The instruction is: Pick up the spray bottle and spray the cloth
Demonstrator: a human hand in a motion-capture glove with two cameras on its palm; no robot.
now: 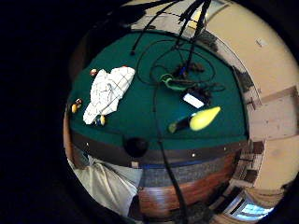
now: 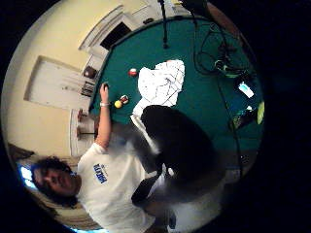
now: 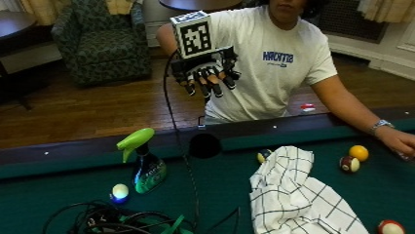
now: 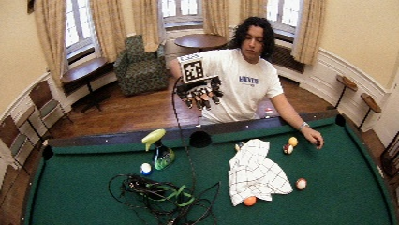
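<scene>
Green-felt pool table (image 3: 78, 200), dark rail along near edge. Green spray bottle with lime trigger head (image 3: 146, 168) upright on felt close to rail, left of the side pocket (image 3: 205, 145). White checked cloth (image 3: 295, 195) crumpled on felt right of pocket, well apart from bottle. Gloved right hand (image 3: 207, 78) raised above rail over pocket, fingers spread and hanging down, gripping nothing. Small glowing ball (image 3: 120, 191) just beside bottle; tangle of black cables (image 3: 110, 222) behind it. Billiard balls (image 3: 353, 158) near cloth. Bare left hand (image 3: 399, 141) resting on felt at far right. Open felt between bottle and cloth.
</scene>
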